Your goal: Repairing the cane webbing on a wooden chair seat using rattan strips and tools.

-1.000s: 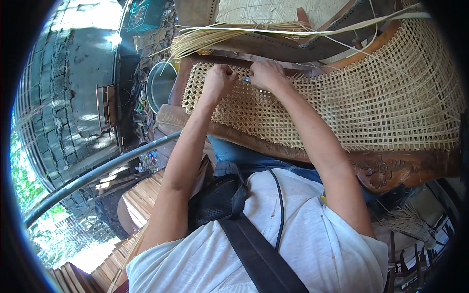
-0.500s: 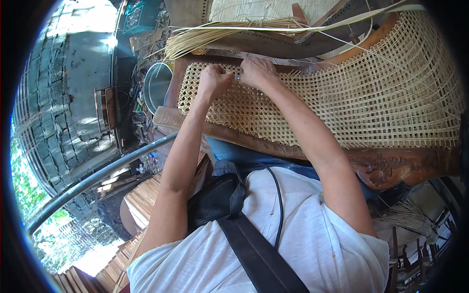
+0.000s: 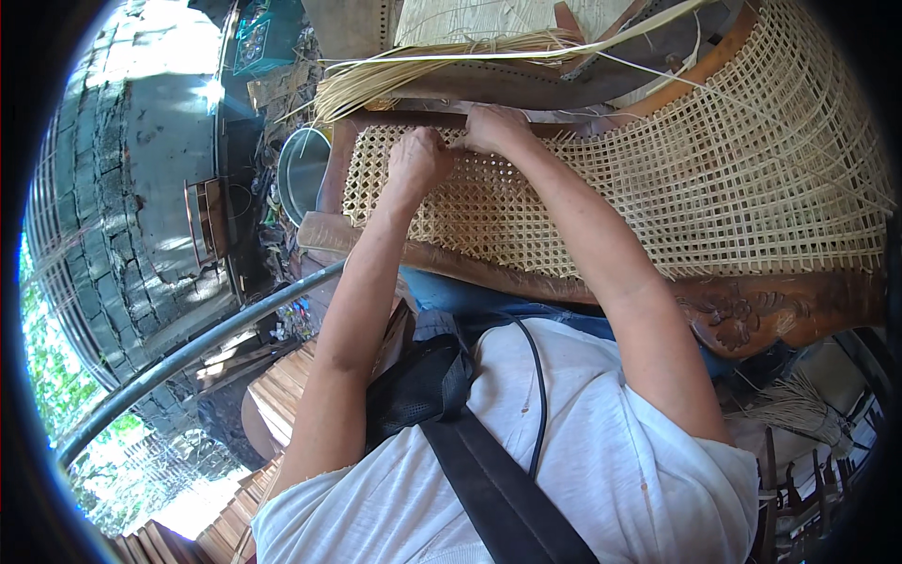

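A woven cane panel (image 3: pixel 489 202) stretches across a carved wooden chair frame (image 3: pixel 742 315) in front of me. Over its left part, close to the far rail, my left hand (image 3: pixel 420 162) is closed with the fingers curled in. My right hand (image 3: pixel 495 130) is closed too, at the far rail just right of the left one, and the two almost touch. Whatever thin strand they may grip is hidden by the fingers. The weave is dense with small holes on the left and more open, with loose strand ends, toward the right.
A bundle of loose cane strands (image 3: pixel 376 86) lies beyond the panel, on another wooden frame (image 3: pixel 526 89). One long pale strand crosses above it. To the left are a metal bucket (image 3: pixel 303 174) and a grey pipe (image 3: pixel 197 362). Stacked wooden pieces (image 3: pixel 282 385) sit by my left elbow.
My right hand has shifted slightly farther off, toward the far rail, and its wrist has turned. The left hand has rotated and moved a little right. The view has shifted slightly.
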